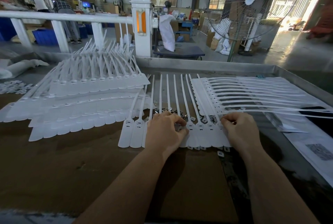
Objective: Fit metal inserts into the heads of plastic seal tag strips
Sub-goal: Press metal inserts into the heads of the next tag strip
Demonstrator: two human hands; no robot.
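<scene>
both hands on a row of white seal tag strips (200,134) on the brown table (72,160): left hand (164,131) fingers curled, pinching a metal insert (180,129) at a strip head; right hand (240,130) fingers curled on the end strip's head.

Centre: strip row (160,131) lies on the table (54,160), both hands on its heads.
Left hand (163,131): left of the right hand (240,130).
Inserts (164,111): just behind the hands.
Centre left: stack (86,101).
Right: sheet (252,93).
Upper right: fan (249,3).
</scene>
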